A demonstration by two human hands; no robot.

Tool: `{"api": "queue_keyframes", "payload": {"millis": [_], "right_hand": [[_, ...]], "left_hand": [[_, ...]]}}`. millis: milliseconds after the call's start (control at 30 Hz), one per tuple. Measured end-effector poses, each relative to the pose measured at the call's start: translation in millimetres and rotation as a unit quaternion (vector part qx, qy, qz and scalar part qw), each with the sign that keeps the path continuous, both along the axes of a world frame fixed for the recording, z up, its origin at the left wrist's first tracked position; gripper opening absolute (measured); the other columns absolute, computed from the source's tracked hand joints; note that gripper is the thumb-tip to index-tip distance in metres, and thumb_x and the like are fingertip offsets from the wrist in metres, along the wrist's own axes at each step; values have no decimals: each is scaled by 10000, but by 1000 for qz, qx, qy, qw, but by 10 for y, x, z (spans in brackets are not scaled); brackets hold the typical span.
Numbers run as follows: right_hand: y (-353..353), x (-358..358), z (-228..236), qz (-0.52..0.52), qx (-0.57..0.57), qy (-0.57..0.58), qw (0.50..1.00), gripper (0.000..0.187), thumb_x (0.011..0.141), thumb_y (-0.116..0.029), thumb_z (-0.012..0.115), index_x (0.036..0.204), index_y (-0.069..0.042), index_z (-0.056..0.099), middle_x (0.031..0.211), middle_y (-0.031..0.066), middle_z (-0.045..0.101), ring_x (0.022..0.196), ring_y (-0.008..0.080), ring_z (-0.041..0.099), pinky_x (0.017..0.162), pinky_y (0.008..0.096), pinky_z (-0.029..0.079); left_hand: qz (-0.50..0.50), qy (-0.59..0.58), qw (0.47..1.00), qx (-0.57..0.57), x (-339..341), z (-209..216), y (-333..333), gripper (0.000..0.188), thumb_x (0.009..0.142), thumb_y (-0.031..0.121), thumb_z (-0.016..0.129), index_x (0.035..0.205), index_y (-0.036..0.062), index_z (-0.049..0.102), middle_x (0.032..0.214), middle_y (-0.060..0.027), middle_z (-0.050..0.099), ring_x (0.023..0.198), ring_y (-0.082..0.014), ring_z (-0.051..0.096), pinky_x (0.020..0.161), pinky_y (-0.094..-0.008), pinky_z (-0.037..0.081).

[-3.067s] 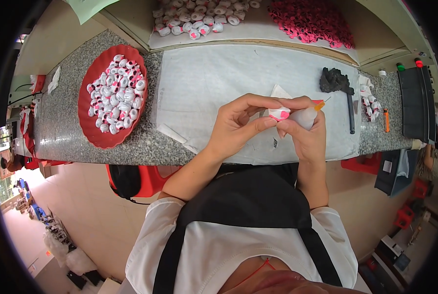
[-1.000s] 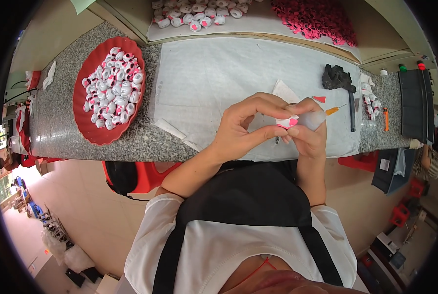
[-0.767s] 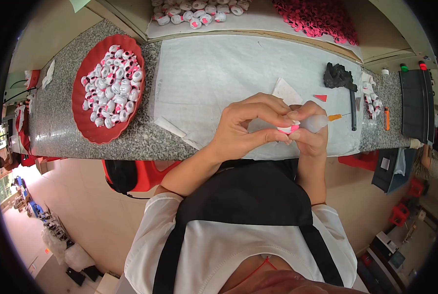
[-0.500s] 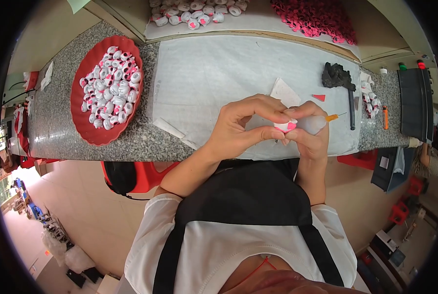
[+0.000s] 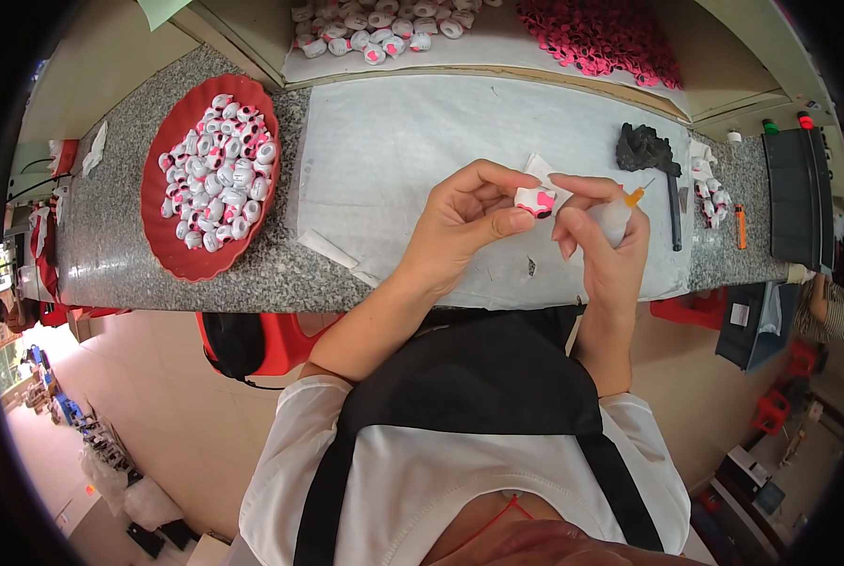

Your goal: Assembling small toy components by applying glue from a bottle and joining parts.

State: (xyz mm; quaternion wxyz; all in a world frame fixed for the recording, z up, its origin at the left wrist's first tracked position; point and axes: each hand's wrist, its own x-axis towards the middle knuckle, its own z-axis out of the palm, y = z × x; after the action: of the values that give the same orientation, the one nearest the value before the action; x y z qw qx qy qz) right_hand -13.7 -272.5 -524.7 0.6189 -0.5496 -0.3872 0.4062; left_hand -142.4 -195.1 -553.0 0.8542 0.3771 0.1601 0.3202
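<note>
At a speckled stone counter (image 5: 110, 245) covered in its middle by a white sheet (image 5: 412, 141), a person in a white top and black apron works on one small white-and-pink piece (image 5: 536, 200) out of many. Far left, a red dish (image 5: 172, 259) sits heaped with similar white pieces marked in pink and black, seemingly the stock for this job, though it cannot be told from here whether they are finished or waiting. Just right of the dish, a small white strip (image 5: 327, 248) lies on the sheet's near edge. At centre, the left hand (image 5: 464, 226) closes thumb and fingers around the small piece and holds it above the sheet, just off the surface. The piece is rounded, white, with bright pink patches and a dark spot; its finer detail is too small to read. Touching it from the right, the right hand (image 5: 603, 241) grips a small clear squeeze bottle (image 5: 618, 215) with an orange nozzle, fingers wrapped about its body. The work appears mid-step on this one piece, with a large number of others on the counter. Farther right lie a dark crumpled lump (image 5: 644, 149) beside a thin dark stick, a few more white pieces (image 5: 710, 193) and an orange lighter (image 5: 741, 226). Along the back, a shelf (image 5: 497, 71) carries more white pieces and a mass of pink ones (image 5: 599, 36).
</note>
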Motion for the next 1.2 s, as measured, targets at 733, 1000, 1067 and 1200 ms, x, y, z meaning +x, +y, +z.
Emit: {"api": "queue_keyframes", "payload": {"millis": [733, 1000, 1067, 1200], "right_hand": [[84, -28, -115, 28, -6, 59, 998, 242, 648, 32, 551, 886, 38, 511, 657, 71, 524, 479, 94, 451, 413, 196, 343], [4, 0, -118, 50, 6, 132, 990, 191, 631, 17, 616, 807, 15, 541, 651, 56, 539, 510, 81, 470, 442, 188, 377], [-22, -17, -142, 37, 12, 133, 990, 195, 632, 10, 618, 809, 13, 537, 651, 57, 537, 509, 86, 469, 445, 192, 378], [8, -53, -237, 18, 24, 157, 987, 187, 648, -7, 609, 818, 7, 532, 658, 56, 533, 535, 90, 478, 449, 195, 377]], "left_hand": [[12, -9, 999, 50, -1, -29, 18, 221, 702, 12, 576, 911, 10, 504, 896, -77, 529, 872, -131, 488, 782, -256, 388], [19, 14, 979, 203, -7, -67, -9, 219, 697, 8, 574, 903, -11, 501, 913, -121, 535, 881, -174, 499, 768, -287, 403], [16, 13, 979, 204, -10, -40, -16, 215, 712, 28, 567, 909, -20, 498, 920, -121, 534, 882, -176, 498, 770, -288, 401], [22, 19, 978, 209, -5, -66, -17, 210, 739, 57, 546, 926, -22, 492, 923, -118, 533, 883, -169, 494, 773, -289, 400]]}}
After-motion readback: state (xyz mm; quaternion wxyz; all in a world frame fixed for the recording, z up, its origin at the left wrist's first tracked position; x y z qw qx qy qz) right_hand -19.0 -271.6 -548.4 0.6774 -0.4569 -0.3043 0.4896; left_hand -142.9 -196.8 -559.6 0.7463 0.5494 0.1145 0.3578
